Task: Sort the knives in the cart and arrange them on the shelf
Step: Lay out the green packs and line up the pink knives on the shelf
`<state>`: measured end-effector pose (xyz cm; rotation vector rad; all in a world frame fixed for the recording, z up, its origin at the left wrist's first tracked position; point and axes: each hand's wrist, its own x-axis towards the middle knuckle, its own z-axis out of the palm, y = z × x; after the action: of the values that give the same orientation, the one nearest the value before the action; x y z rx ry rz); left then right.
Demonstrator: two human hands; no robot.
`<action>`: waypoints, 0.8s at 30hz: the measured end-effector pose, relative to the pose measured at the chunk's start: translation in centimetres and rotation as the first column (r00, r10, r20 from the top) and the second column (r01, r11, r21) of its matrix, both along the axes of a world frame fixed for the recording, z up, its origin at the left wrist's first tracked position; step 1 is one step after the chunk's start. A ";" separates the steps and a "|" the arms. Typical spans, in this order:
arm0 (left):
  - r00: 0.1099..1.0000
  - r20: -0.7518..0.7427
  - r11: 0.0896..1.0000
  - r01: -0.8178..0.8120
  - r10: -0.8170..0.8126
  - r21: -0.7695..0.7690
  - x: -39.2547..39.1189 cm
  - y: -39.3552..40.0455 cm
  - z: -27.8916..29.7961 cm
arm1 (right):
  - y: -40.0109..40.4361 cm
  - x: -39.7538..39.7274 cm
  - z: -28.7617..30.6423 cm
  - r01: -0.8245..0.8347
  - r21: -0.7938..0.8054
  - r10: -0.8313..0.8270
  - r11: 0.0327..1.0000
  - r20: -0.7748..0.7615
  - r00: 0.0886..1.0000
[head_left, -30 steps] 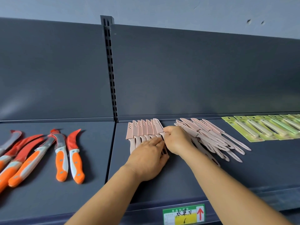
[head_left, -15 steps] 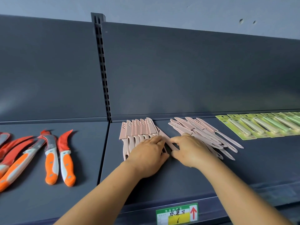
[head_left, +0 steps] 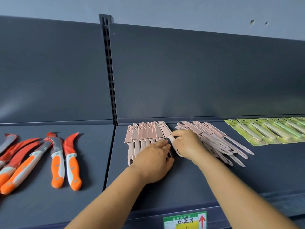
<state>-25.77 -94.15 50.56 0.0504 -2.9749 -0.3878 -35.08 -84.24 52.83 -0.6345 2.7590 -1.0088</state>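
A neat row of pink sheathed knives [head_left: 145,133] lies on the dark shelf [head_left: 181,184], blades toward the back panel. My left hand [head_left: 152,161] lies flat on their handles, fingers straight. My right hand [head_left: 187,144] pinches the handle of one more pink knife [head_left: 165,129] at the row's right end; that knife is tilted left. To the right of my right hand lies a loose fanned heap of pink knives [head_left: 219,142], partly hidden by my wrist.
Orange-handled knives with red curved sheaths [head_left: 57,159] lie on the left shelf section. Green carded packs [head_left: 264,131] line the far right. A slotted upright [head_left: 109,71] divides the back panels. A price label [head_left: 185,220] sits on the front edge.
My right hand went right into the heap, then came back left with one pink knife to the end of the row. My left hand stayed on the row's handles.
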 end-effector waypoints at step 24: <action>0.999 -0.048 1.000 0.017 -0.016 0.019 -0.2 -0.5 -0.4 | 0.0 0.1 -1.0 -0.054 0.190 0.075 0.980 -0.106 0.992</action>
<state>-25.94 -94.68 50.21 0.0178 -2.9267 -0.4136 -34.96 -84.20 51.81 -0.7677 2.8630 -0.7109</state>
